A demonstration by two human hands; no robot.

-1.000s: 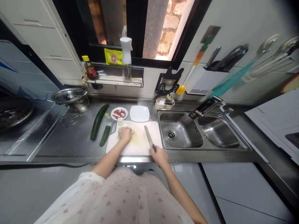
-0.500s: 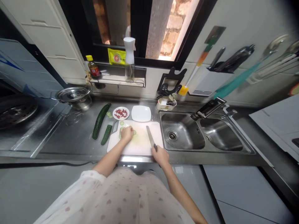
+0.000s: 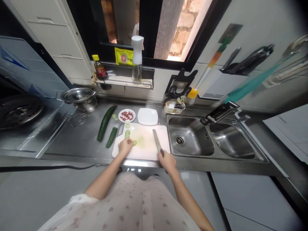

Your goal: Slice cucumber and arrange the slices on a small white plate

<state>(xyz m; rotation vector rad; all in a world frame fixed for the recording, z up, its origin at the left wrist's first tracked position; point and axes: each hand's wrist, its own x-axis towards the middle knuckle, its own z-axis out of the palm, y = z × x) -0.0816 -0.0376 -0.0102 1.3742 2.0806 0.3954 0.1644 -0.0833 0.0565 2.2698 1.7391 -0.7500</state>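
Note:
My left hand (image 3: 125, 146) is over the left part of the white cutting board (image 3: 149, 153), its fingers pinched at the edge of a cucumber slice (image 3: 134, 142). Just above that hand lies a short row of overlapping slices (image 3: 127, 133), with a single slice (image 3: 127, 126) beyond it. At the board's right side my right hand (image 3: 167, 160) is wrapped round the black handle of a knife (image 3: 157, 140); the blade rests over the board, pointing away from me. Left of the board lie a long cucumber (image 3: 106, 123) and a shorter cut piece (image 3: 111, 137).
Behind the board are a plate (image 3: 126, 116) of red pieces and a white square plate (image 3: 147, 116). A few slices (image 3: 115, 117) lie by the long cucumber. A steel pot (image 3: 83, 98) stands back left; a double sink (image 3: 190, 136) is on the right.
My left hand has moved left and toward me, uncovering the row of slices; one slice is now at its fingertips. My right hand still holds the knife. The view has shifted slightly.

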